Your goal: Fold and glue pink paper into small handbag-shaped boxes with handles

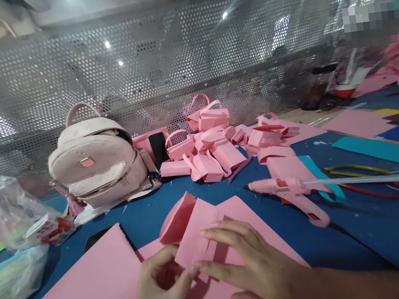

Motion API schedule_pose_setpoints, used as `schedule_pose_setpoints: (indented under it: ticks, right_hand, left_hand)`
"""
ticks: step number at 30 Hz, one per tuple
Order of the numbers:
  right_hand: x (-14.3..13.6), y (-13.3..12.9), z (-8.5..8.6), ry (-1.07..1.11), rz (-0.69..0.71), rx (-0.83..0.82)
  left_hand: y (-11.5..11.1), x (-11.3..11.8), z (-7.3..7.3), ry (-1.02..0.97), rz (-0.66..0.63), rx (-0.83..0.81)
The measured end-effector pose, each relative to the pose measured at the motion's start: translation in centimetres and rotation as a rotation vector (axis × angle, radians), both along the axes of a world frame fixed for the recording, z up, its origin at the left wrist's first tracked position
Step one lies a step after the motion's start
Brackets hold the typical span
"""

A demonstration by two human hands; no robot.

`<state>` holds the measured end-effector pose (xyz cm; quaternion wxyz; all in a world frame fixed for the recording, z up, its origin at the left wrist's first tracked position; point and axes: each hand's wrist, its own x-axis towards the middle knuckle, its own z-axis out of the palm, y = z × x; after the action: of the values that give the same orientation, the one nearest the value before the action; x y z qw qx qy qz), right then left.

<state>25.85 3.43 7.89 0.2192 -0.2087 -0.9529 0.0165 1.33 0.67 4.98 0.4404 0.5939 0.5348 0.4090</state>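
Between my hands is a folded piece of pink paper (198, 232), tilted up above larger pink sheets (245, 226). My left hand (161, 285) pinches its lower left corner between thumb and fingers. Resting along its right side, my right hand (249, 260) has its fingers stretched out and apart, the fingertips touching the paper. A curved pink paper piece (177, 220) stands just behind the folded one. To the right of my hands a pink glue gun (288, 189) lies on its side, with a long clear glue stick (363, 180) in its back end.
Several small pink paper baskets (218, 152) are heaped at the back. A pale backpack (95, 162) stands at the back left, with plastic bags (14, 274) beyond it. Scissors (371, 182) and coloured sheets (384, 148) lie at the right on the blue table (369, 230).
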Motion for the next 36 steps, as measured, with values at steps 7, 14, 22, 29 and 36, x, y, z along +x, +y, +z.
schedule_pose_setpoints:
  ticks: [7, 14, 22, 29, 36]
  right_hand:
    - [0.3, 0.5, -0.7, -0.023, -0.052, 0.033]
    - [0.3, 1.3, -1.3, 0.02, -0.087, 0.006]
    - [0.5, 1.5, -1.3, 0.068, -0.124, -0.101]
    - [0.5, 1.7, -1.5, 0.085, -0.152, -0.171]
    - [0.4, 2.0, -1.7, 0.14, -0.211, -0.286]
  left_hand:
    - [0.4, 0.0, -0.1, 0.04, 0.054, 0.025]
    - [0.3, 0.0, -0.2, 0.021, 0.036, -0.018]
    - [0.3, 0.1, 0.3, 0.009, 0.036, -0.007]
    - [-0.1, 0.6, 0.2, -0.01, 0.143, 0.03]
    - [0.0, 0.4, 0.3, 0.034, 0.121, 0.023]
